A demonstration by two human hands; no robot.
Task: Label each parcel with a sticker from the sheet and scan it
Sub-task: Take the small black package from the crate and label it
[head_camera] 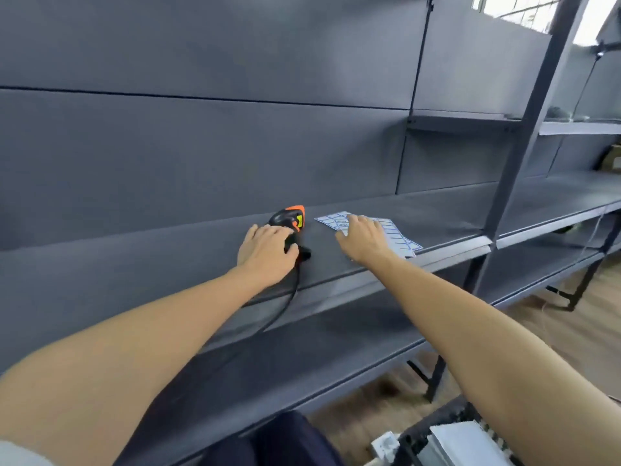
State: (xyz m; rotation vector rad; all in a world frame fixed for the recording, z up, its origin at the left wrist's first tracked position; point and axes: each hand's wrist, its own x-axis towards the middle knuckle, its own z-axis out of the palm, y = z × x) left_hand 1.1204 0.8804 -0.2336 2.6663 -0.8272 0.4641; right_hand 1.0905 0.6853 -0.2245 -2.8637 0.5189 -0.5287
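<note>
A black and orange barcode scanner (291, 219) lies on the dark grey shelf (437, 213), its black cable (282, 307) hanging over the front edge. My left hand (265, 252) grips the scanner's handle, fingers curled over it. To the right lies a white sticker sheet (400, 237) with blue-outlined labels. My right hand (364, 238) rests flat on that sheet, fingers spread. A pale parcel (467, 442) shows at the bottom right, partly hidden by my right arm.
Grey shelving runs left to right with a tall back panel (201, 146). A lower shelf (302, 364) sits below. A metal upright (524, 136) divides the bays at right. Wooden floor (571, 331) lies beyond. A dark crate (437, 428) stands by the parcel.
</note>
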